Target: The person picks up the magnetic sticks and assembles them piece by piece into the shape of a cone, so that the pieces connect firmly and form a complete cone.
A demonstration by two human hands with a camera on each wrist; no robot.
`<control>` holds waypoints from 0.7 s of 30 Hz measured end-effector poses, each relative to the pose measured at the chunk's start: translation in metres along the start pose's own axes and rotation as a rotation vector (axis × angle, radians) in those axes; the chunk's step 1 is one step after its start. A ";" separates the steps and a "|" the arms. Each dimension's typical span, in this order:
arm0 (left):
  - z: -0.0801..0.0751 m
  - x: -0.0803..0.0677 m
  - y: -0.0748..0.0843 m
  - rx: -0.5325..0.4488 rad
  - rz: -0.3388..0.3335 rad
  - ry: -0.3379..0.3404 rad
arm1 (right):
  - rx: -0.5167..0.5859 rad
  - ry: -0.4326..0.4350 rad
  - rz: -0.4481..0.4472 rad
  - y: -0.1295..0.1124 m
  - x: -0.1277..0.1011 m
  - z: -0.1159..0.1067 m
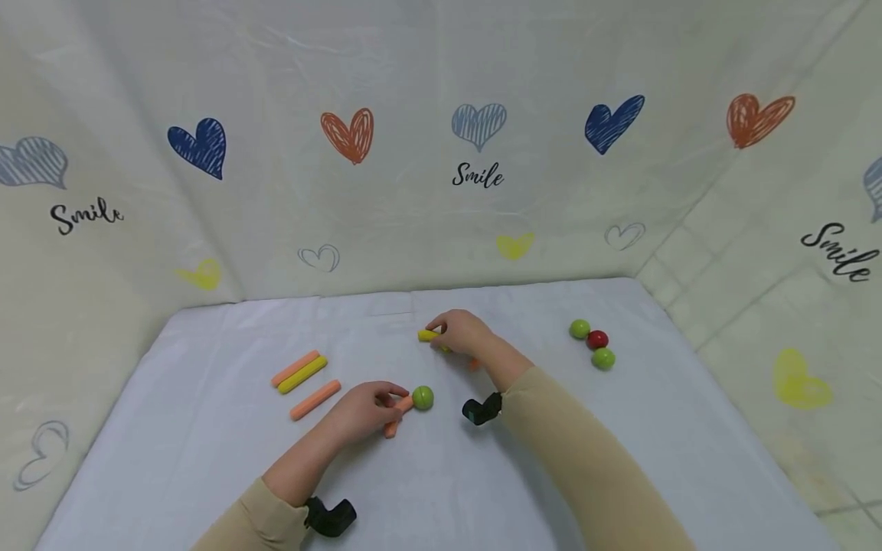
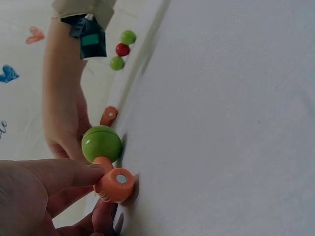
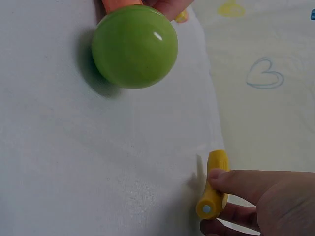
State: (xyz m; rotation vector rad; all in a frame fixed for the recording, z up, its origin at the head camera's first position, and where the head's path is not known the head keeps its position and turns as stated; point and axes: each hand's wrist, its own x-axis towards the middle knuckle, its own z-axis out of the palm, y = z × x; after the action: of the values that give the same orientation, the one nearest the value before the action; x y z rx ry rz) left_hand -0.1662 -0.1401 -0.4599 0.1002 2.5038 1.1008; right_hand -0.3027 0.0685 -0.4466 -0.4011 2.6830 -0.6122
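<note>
My left hand pinches an orange toy stick with a pale disc in its end. A second orange piece lies between it and a green ball, touching the ball. Farther back, my right hand pinches a yellow stick between thumb and fingers, close to the table. Its near end also has a pale disc. The fingers hide part of the stick in the head view. Another orange stick lies partly hidden by my right wrist.
To the left lie an orange stick, a yellow stick beside it, and a separate orange stick. At the right, a red ball sits between two green balls. A printed curtain rises behind the white table.
</note>
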 end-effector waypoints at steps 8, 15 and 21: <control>-0.002 0.000 -0.004 0.025 -0.026 0.021 | 0.002 0.002 -0.020 -0.009 -0.025 -0.002; 0.001 0.002 -0.001 0.028 -0.022 0.018 | -0.142 0.043 -0.130 -0.003 -0.054 -0.004; 0.003 0.002 -0.001 0.027 -0.011 0.015 | -0.104 0.049 -0.133 0.008 -0.082 -0.003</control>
State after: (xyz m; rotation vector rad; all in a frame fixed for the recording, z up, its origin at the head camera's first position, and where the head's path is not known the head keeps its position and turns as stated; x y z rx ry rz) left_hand -0.1668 -0.1384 -0.4625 0.0853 2.5298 1.0675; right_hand -0.2317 0.1051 -0.4243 -0.6037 2.7595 -0.5264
